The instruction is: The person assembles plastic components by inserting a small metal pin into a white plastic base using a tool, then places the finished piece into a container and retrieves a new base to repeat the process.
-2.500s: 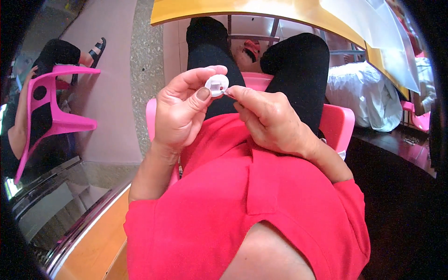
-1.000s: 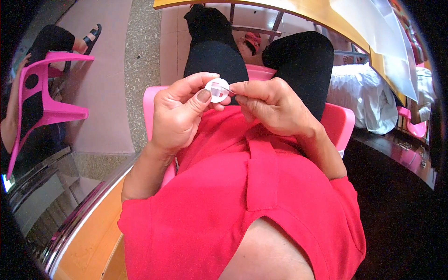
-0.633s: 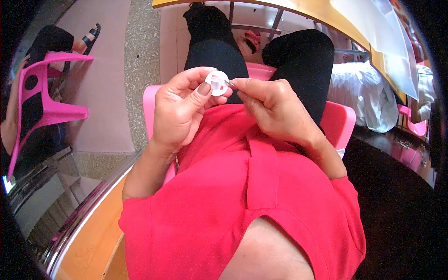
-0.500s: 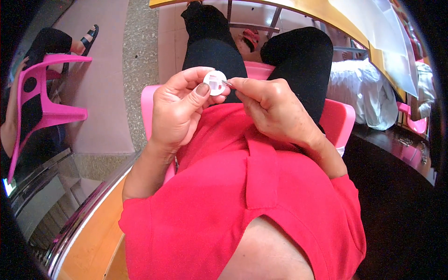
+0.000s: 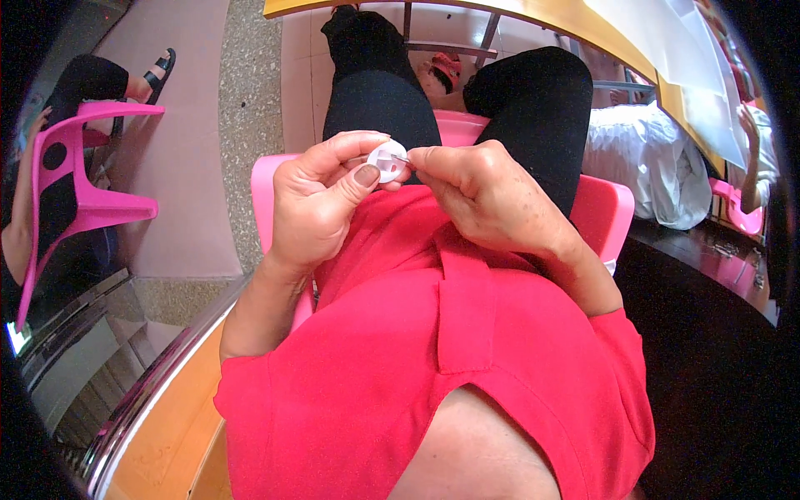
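My left hand [image 5: 321, 200] pinches a small white round plastic piece [image 5: 384, 153] between thumb and fingers, above my lap. Openings show inside its ring-shaped rim. From the right, my right hand [image 5: 496, 196] grips a thin metal-looking tool [image 5: 402, 158], thumb against forefinger. Its tip reaches into the white piece; most of it is hidden in my fingers, so its exact kind cannot be made out. Both hands are closed and nearly meet at the piece.
I sit on a pink plastic chair [image 5: 607, 218]. A wooden table edge [image 5: 533, 18] runs across the top, with a white bag [image 5: 642, 162] below it at right. Another person sits on a pink chair [image 5: 87, 212] at left; a co-worker's hand [image 5: 749, 125] shows far right.
The white piece has tilted in my left hand and sits slightly lower. My right hand has stayed close beside it, with the thin tool still at the piece.
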Demonstrator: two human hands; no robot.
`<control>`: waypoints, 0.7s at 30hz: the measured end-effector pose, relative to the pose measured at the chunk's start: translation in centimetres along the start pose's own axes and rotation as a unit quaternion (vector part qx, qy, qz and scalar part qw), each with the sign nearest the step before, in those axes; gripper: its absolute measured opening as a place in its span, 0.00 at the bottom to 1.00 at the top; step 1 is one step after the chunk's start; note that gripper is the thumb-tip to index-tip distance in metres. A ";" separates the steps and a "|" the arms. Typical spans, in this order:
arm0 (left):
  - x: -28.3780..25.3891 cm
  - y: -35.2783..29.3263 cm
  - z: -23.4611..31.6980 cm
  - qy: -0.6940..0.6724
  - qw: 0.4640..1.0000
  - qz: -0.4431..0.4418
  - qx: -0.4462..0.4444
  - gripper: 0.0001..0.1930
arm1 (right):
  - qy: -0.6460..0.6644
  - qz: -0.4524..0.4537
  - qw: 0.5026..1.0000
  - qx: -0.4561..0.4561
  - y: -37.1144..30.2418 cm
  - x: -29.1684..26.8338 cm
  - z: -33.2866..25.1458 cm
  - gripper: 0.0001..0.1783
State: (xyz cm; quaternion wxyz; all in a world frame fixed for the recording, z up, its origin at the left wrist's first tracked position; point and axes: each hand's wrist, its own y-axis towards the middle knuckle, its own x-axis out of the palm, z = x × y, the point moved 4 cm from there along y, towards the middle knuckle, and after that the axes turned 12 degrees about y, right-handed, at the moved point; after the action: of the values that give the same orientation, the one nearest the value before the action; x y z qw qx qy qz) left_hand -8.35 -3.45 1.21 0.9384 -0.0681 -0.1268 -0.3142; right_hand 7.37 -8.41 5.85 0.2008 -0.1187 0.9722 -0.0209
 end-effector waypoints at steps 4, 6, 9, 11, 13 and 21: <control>0.1 -0.1 0.0 0.022 1.000 -0.017 0.014 0.12 | -0.016 -0.007 1.000 -0.005 -0.2 0.0 0.1 0.10; 0.1 -0.1 -0.2 0.023 0.999 -0.023 0.009 0.12 | -0.039 -0.022 0.999 0.002 -0.3 -0.1 -0.2 0.08; 0.2 -0.2 -0.1 0.046 0.999 -0.026 0.005 0.11 | -0.092 -0.075 0.993 0.017 -0.2 -0.3 -0.5 0.09; 0.3 -0.3 -0.1 0.068 0.997 -0.023 0.006 0.10 | -0.153 -0.091 0.984 0.011 -0.2 -0.2 -0.8 0.10; 0.3 -0.5 -0.2 0.075 0.997 -0.014 -0.003 0.10 | -0.213 -0.107 0.971 0.004 -0.2 0.0 -1.3 0.11; 0.0 0.0 -1.5 -0.007 0.997 -0.009 -0.077 0.10 | -0.284 -0.122 0.951 0.025 0.0 0.6 -0.6 0.10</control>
State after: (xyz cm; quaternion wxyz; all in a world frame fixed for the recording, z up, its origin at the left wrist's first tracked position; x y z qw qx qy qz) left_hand -8.10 -3.77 -0.27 0.9268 -0.1408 -0.1091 -0.3308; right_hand 6.56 -8.59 6.18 0.4670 -0.2323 0.8525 -0.0348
